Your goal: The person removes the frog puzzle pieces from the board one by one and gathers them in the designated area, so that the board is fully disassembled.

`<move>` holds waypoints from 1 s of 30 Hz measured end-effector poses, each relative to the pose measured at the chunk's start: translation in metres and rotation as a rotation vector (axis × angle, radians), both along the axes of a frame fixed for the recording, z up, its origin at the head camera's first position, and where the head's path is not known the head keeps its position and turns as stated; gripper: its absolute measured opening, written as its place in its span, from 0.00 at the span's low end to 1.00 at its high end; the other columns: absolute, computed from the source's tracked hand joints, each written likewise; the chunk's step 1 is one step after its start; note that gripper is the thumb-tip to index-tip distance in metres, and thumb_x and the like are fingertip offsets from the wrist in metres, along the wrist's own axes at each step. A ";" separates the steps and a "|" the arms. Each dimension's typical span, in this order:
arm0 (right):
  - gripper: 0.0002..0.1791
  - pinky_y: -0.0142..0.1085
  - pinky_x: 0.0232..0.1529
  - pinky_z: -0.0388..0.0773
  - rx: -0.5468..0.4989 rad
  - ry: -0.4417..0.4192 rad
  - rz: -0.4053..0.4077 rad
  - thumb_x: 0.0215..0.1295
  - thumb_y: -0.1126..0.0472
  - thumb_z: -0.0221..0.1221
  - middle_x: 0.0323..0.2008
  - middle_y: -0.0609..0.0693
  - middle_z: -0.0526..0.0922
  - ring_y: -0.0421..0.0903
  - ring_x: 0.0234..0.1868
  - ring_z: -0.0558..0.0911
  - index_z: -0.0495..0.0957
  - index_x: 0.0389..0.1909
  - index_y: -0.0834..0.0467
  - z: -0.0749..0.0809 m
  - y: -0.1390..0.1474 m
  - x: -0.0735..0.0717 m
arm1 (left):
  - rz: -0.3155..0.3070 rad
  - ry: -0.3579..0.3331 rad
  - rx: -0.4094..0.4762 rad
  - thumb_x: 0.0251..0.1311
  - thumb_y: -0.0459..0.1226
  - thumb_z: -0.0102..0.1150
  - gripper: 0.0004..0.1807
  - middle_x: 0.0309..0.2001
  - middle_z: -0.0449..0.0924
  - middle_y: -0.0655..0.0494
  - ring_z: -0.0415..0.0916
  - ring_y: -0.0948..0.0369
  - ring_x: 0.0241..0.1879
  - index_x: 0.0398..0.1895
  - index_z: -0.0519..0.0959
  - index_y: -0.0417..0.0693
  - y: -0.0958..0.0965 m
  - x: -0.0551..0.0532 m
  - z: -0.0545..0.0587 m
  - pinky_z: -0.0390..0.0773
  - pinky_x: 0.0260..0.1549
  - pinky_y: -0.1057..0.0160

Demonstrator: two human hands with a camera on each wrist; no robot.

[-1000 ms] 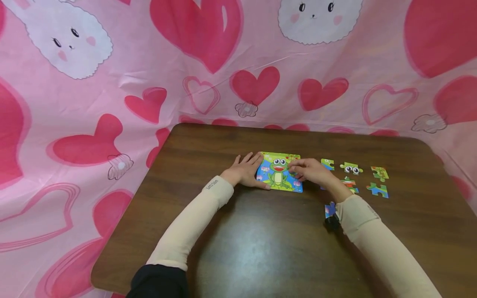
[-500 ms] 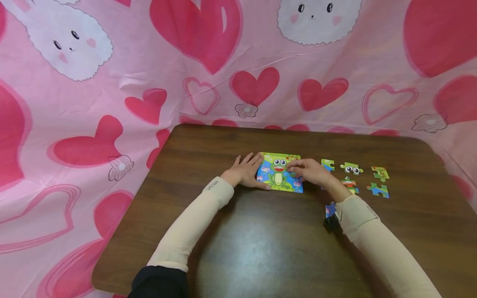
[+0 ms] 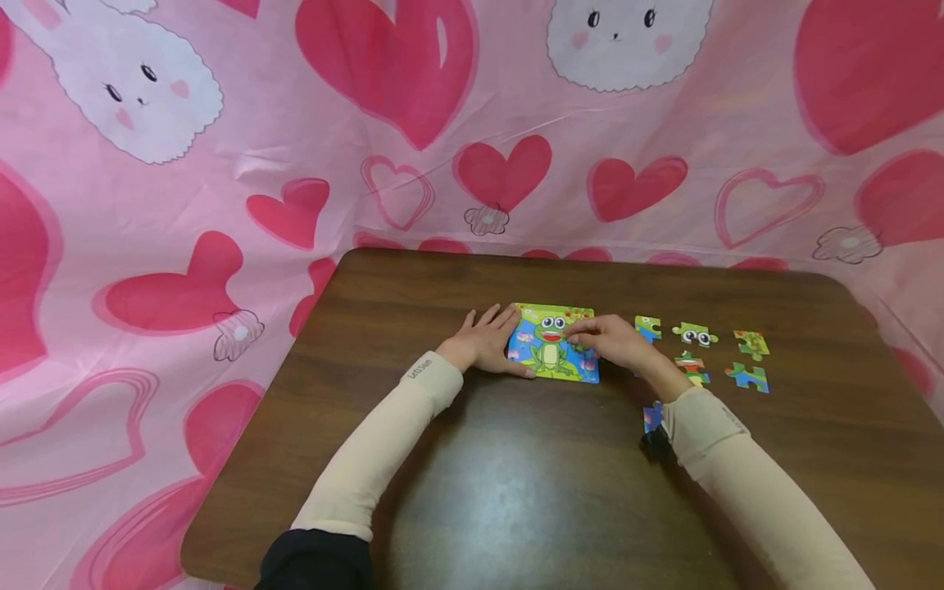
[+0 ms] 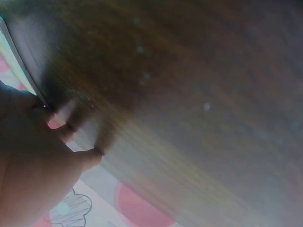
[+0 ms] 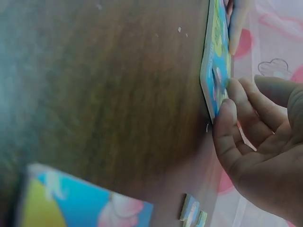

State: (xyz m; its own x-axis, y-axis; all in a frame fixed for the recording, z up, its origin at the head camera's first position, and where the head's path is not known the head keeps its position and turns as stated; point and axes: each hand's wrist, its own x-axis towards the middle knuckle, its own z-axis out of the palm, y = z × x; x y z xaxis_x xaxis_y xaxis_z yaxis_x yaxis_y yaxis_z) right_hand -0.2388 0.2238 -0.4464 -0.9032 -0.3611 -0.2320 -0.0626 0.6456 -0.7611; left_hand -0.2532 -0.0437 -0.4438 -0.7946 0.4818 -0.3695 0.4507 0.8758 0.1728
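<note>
Square frog-picture puzzle board (image 3: 551,344), thin glossy card, lay flat mid dark wood-grain surface (image 3: 479,492). Left hand (image 3: 487,340) lay flat w/ fingers straight, bracing the board's left edge. Right hand (image 3: 612,340) had fingers curled at the right edge; grip on a piece: can't tell. Risk: slick veneer, uneven push could skate the board. Loose knobbed card pieces (image 3: 693,334) sat to the right, near the right sleeve (image 3: 708,426), which could sweep them.

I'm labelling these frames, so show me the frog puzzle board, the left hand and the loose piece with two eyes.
frog puzzle board (image 3: 549,348), head view, on the frog's body.
left hand (image 3: 487,340), head view, on its back.
eyes piece (image 3: 695,333), head view, on its middle.
</note>
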 end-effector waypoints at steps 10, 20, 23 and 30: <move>0.20 0.44 0.48 0.82 -0.055 0.107 0.067 0.70 0.68 0.56 0.53 0.62 0.83 0.60 0.53 0.83 0.80 0.61 0.59 0.000 -0.002 0.002 | 0.002 -0.009 -0.001 0.52 0.77 0.53 0.66 0.84 0.28 0.62 0.28 0.54 0.83 0.84 0.34 0.57 0.002 0.000 0.003 0.34 0.78 0.39; 0.22 0.41 0.33 0.80 -0.163 0.001 0.119 0.71 0.72 0.53 0.57 0.64 0.82 0.55 0.28 0.78 0.79 0.63 0.59 -0.004 0.002 0.002 | -0.001 -0.001 0.001 0.52 0.77 0.53 0.66 0.84 0.29 0.61 0.29 0.53 0.83 0.84 0.35 0.57 0.002 -0.001 0.003 0.35 0.78 0.38; 0.23 0.41 0.35 0.77 -0.155 -0.031 0.130 0.70 0.71 0.55 0.42 0.63 0.85 0.50 0.28 0.76 0.78 0.64 0.58 -0.004 0.002 0.005 | -0.001 -0.004 0.002 0.52 0.77 0.54 0.66 0.84 0.29 0.61 0.29 0.53 0.83 0.84 0.35 0.56 0.002 0.000 0.003 0.36 0.78 0.38; 0.23 0.39 0.37 0.79 -0.234 -0.120 0.075 0.72 0.68 0.57 0.20 0.48 0.73 0.46 0.28 0.75 0.75 0.66 0.60 -0.004 0.004 0.008 | -0.002 -0.007 0.003 0.52 0.77 0.54 0.66 0.84 0.29 0.60 0.29 0.53 0.83 0.84 0.35 0.56 0.002 0.000 0.003 0.36 0.78 0.38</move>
